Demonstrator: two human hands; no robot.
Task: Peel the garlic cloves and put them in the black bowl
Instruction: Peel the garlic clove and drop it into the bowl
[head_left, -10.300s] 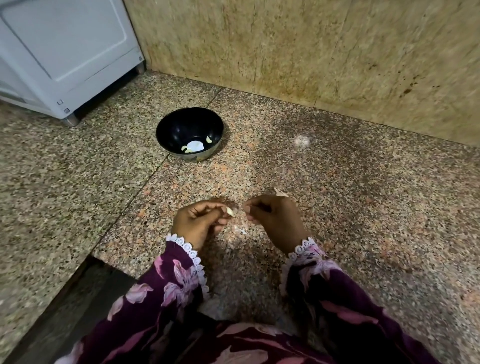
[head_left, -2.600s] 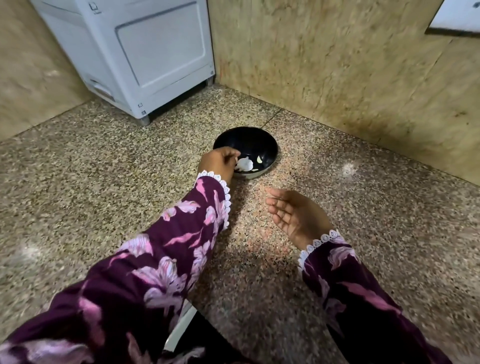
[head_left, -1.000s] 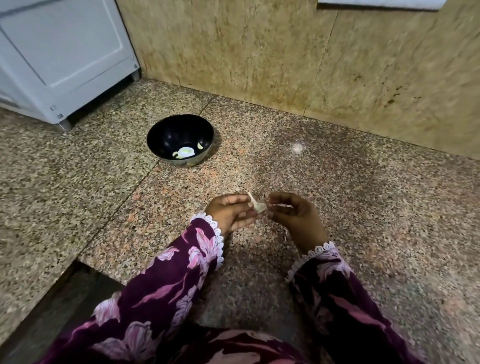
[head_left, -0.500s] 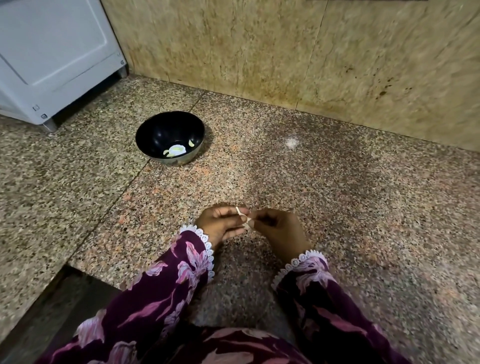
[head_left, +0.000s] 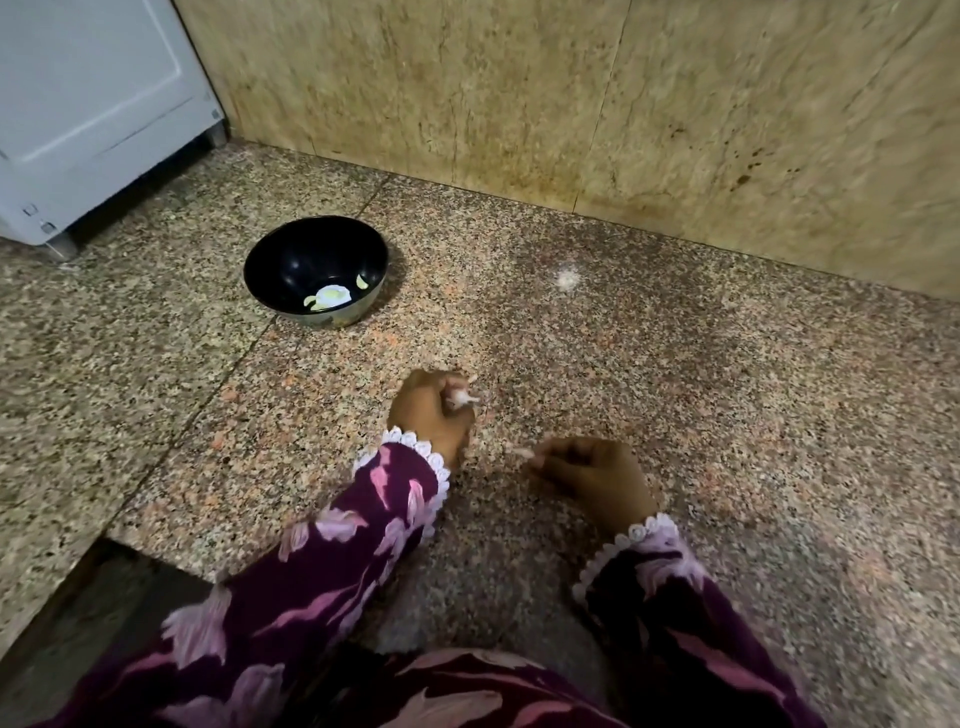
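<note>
Garlic already peeled lies in the black bowl, far left on the floor. My left hand has its grip closed on a clove; my right hand pinches a skin scrap. I judge peeling is in hand. Next: strip remaining skin, carry clove to bowl.
</note>
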